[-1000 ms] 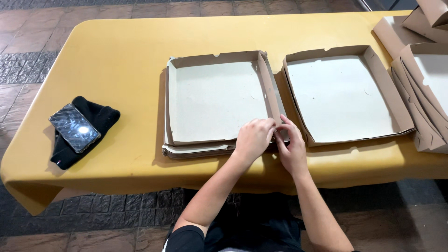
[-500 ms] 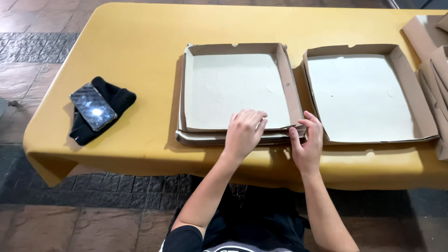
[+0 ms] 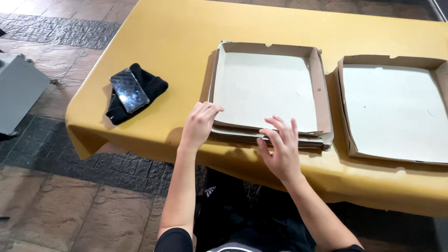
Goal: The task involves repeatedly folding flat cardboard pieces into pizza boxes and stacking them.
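A stack of shallow cardboard box trays (image 3: 266, 91) lies on the yellow table (image 3: 186, 37), the top tray open and bare inside. My left hand (image 3: 199, 124) rests at the stack's near left corner, fingertips touching the tray's edge. My right hand (image 3: 280, 148) hovers at the near edge of the stack, fingers spread, holding nothing. A second open cardboard tray (image 3: 394, 109) sits just right of the stack.
A phone (image 3: 129, 90) lies on a black cloth (image 3: 144, 88) on the table's left part. A grey box (image 3: 18, 91) stands on the paved floor at the far left. The table's near edge hangs over my lap.
Both hands left the stack's near right corner and moved left; the left hand now sits at the near left corner. The view shifted left, cutting off the right tray.
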